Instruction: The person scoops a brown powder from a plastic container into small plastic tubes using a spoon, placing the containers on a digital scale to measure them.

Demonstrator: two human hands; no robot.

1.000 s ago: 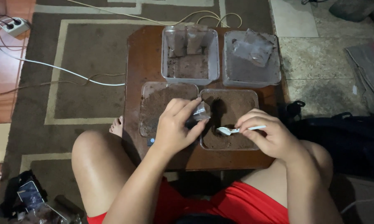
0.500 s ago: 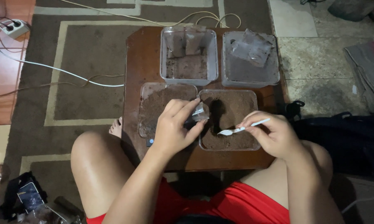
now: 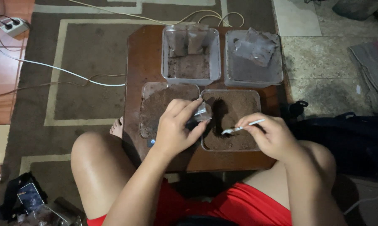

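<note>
My left hand [image 3: 177, 128] pinches a small clear plastic bag [image 3: 201, 113] and holds it over the near edge of two trays of brown powder. My right hand [image 3: 272, 136] grips a white plastic spoon [image 3: 241, 127], its bowl pointing left and hovering just above the powder in the clear tray [image 3: 256, 97] on the right. The spoon's bowl is a short way to the right of the bag. A second tray of brown powder [image 3: 149, 109] lies under my left hand.
A small dark wooden table [image 3: 143, 54] carries two more clear tubs at the back: one [image 3: 216, 54] with filled packets, one [image 3: 277, 69] with clear bags. White cables [image 3: 50, 67] cross the rug at left. A dark bag [image 3: 348, 138] sits at right.
My right hand has tipped the spoon's handle up and shifted it slightly left and down toward the powder. My left hand and the bag have stayed in place.
</note>
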